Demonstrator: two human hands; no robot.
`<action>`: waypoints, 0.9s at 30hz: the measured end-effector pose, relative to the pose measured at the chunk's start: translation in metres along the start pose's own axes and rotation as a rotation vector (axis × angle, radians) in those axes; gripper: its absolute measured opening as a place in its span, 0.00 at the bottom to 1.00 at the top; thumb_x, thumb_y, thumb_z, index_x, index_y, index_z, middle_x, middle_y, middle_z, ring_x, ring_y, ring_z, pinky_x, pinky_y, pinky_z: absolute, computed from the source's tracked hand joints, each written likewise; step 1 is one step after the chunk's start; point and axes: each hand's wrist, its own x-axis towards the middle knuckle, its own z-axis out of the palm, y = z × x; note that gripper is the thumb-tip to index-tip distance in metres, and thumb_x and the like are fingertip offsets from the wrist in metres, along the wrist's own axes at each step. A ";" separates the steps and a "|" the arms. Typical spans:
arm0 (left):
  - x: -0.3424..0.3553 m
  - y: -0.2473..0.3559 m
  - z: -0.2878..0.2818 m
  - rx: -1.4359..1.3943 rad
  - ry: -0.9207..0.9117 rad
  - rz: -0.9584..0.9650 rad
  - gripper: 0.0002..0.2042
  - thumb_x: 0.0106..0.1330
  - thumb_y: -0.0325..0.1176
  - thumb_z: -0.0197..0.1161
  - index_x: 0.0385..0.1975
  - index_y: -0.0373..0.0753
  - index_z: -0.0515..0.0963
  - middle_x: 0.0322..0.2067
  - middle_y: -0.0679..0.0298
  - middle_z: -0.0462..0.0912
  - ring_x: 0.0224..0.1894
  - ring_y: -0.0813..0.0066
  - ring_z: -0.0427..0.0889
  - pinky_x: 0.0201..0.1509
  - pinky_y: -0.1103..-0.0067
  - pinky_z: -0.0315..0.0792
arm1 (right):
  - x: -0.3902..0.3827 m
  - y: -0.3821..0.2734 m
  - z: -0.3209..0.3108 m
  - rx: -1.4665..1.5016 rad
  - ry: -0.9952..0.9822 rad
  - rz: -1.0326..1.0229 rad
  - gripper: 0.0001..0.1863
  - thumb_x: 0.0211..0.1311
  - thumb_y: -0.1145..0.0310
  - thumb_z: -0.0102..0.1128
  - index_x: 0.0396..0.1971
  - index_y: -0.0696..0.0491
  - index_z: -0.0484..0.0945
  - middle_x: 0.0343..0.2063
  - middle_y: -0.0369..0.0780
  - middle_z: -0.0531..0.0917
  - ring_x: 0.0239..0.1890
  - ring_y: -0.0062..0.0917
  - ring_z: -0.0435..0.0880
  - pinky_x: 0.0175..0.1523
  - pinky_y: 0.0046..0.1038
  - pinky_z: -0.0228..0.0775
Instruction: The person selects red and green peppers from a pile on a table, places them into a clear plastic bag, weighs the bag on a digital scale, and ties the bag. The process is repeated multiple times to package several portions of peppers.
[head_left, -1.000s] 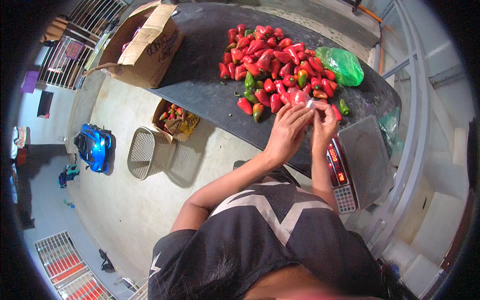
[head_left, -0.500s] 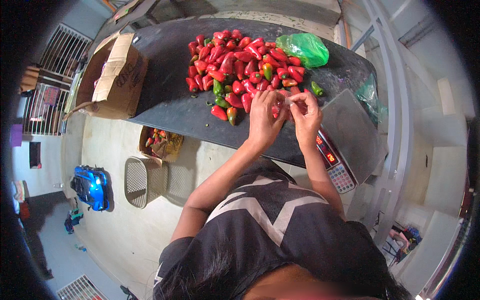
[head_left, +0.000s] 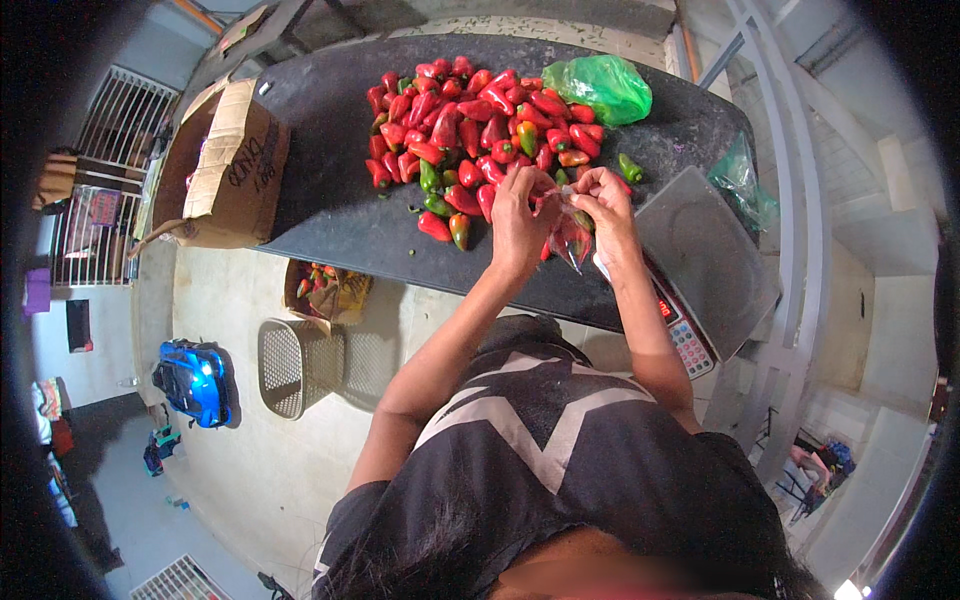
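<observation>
A clear plastic bag (head_left: 572, 243) with red and green peppers in it hangs between my hands, over the near part of the dark table. Fingers of my left hand (head_left: 518, 225) are curled and closed on the gathered top of the bag. My right hand (head_left: 610, 215) pinches the same bunched plastic from the other side, thumb and fingertips together. Just beyond my hands spreads a heap of loose peppers (head_left: 447, 125), mostly red with a few green or part-orange ones. One green pepper (head_left: 629, 168) lies apart at the heap's right.
Right of my hands stands a digital scale (head_left: 700, 260) with a lit red display. A green plastic bag (head_left: 602, 90) and a clear greenish one (head_left: 745, 190) lie on the table (head_left: 330, 215). A cardboard box (head_left: 240, 165) is at the left; a basket (head_left: 290, 370) stands on the floor.
The bag with peppers, mostly hidden behind my hands before, now hangs in sight below my fingers. Both hands still grip its top. The whole view has shifted slightly.
</observation>
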 end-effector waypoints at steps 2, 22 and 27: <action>-0.002 -0.002 0.001 0.007 -0.004 -0.023 0.10 0.50 0.20 0.65 0.34 0.35 0.78 0.30 0.56 0.77 0.35 0.61 0.79 0.40 0.71 0.72 | 0.002 0.007 -0.002 -0.048 0.017 -0.041 0.11 0.53 0.83 0.56 0.34 0.54 0.69 0.31 0.33 0.74 0.34 0.15 0.75 0.43 0.19 0.70; -0.011 -0.017 0.012 -0.013 -0.124 -0.170 0.07 0.53 0.23 0.65 0.30 0.31 0.76 0.30 0.51 0.76 0.33 0.51 0.78 0.40 0.65 0.72 | -0.018 0.011 0.018 -0.615 0.279 -0.304 0.05 0.56 0.80 0.61 0.28 0.57 0.73 0.26 0.36 0.78 0.31 0.20 0.79 0.40 0.24 0.71; -0.015 -0.010 0.018 0.071 -0.119 -0.021 0.05 0.57 0.22 0.59 0.32 0.31 0.73 0.30 0.49 0.74 0.34 0.48 0.75 0.38 0.64 0.70 | -0.017 0.000 0.017 -0.726 0.147 -0.350 0.04 0.56 0.79 0.61 0.31 0.58 0.76 0.26 0.40 0.79 0.28 0.28 0.80 0.36 0.29 0.71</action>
